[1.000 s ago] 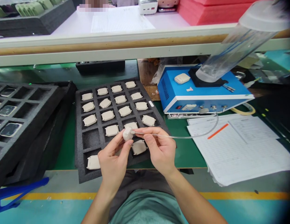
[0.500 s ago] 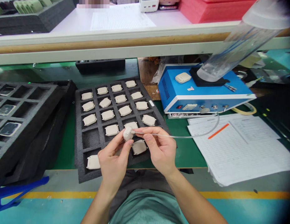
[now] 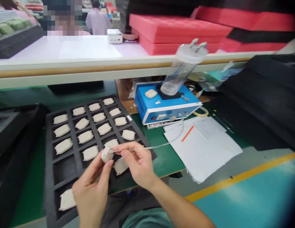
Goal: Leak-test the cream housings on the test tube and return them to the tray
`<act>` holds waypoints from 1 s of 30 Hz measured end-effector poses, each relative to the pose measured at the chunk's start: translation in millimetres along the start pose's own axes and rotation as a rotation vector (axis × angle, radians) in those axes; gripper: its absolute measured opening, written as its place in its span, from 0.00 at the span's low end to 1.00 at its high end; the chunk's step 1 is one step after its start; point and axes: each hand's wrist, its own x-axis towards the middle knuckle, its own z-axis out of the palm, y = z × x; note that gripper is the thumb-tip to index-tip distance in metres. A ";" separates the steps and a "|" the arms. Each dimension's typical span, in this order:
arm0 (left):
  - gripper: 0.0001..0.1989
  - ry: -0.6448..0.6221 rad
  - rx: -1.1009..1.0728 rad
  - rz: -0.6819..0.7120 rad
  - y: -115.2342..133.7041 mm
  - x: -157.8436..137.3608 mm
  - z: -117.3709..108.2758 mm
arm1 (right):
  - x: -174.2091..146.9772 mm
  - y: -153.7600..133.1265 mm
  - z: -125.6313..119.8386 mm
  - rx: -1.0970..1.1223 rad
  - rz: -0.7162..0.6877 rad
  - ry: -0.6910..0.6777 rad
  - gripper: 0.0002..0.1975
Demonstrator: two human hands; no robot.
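While the left hand [image 3: 92, 183] pinches a tilted beige watch-like casing [image 3: 106, 155] above the foam tray [image 3: 65, 169], the right hand [image 3: 139, 164] pinches clear tubing [image 3: 159, 146] near its end, presumably for steady aim.

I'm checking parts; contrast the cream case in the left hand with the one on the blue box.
The held case is pinched by the left hand; the resting case sits untouched on the blue box. The held case is tilted up; the resting case lies flat. A clear tube runs to the held case, not the resting case. Both are cream.
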 end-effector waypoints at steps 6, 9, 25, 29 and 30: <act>0.20 0.001 0.008 -0.030 -4.0 1.1 -0.4 | 3.0 -0.6 0.4 0.036 -0.008 -0.012 0.10; 0.20 -0.015 0.015 -0.029 -6.4 1.4 -1.5 | 2.9 -1.7 0.7 0.038 -0.019 -0.011 0.09; 0.21 -0.056 -0.268 -0.116 4.9 6.6 -2.8 | 0.4 0.4 2.8 -0.077 -0.024 -0.044 0.10; 0.23 -0.163 -0.366 -0.116 5.8 7.8 -14.5 | 4.8 -13.4 6.1 -0.302 -0.082 -0.175 0.07; 0.22 -0.179 -0.370 -0.102 6.0 7.3 -17.2 | 5.0 -17.6 6.2 -0.336 -0.094 -0.202 0.07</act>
